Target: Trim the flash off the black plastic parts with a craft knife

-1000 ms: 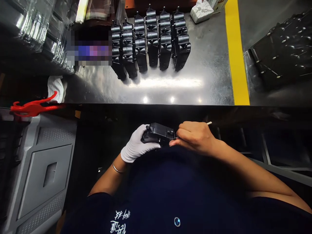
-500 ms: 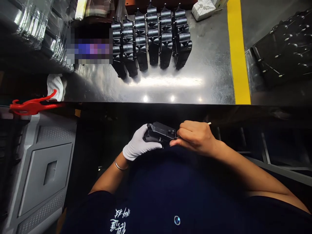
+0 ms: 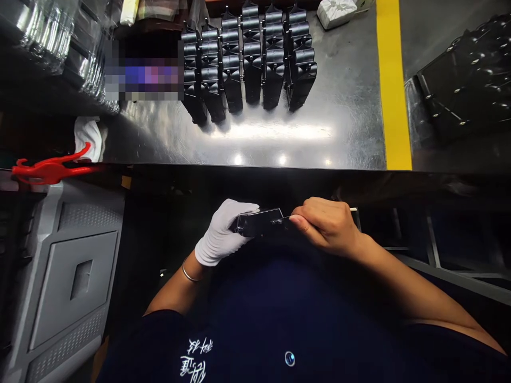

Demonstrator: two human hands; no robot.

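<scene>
My left hand [image 3: 223,231], in a white glove, is closed around one end of a black plastic part [image 3: 261,224] in front of my body. A smooth, flat face of the part shows. My bare right hand [image 3: 329,223] grips a slim tool [image 3: 286,218] whose thin dark tip reaches the part's right end, near a small notch. Most of the tool is hidden in my fist, and a pale end sticks out on the far side. From this view I cannot tell whether the tip touches the plastic.
Rows of similar black parts [image 3: 251,64] stand on the metal table [image 3: 343,117]. Yellow tape [image 3: 393,85] crosses its right side. Clear-wrapped stacks [image 3: 48,37], a white cloth [image 3: 88,138] and a red clamp-like item [image 3: 51,169] lie left. Below is a grey plastic crate [image 3: 75,266].
My left hand has turned the black part over, so its flat face shows instead of the raised side. My right hand has drawn slightly rightward with the tool.
</scene>
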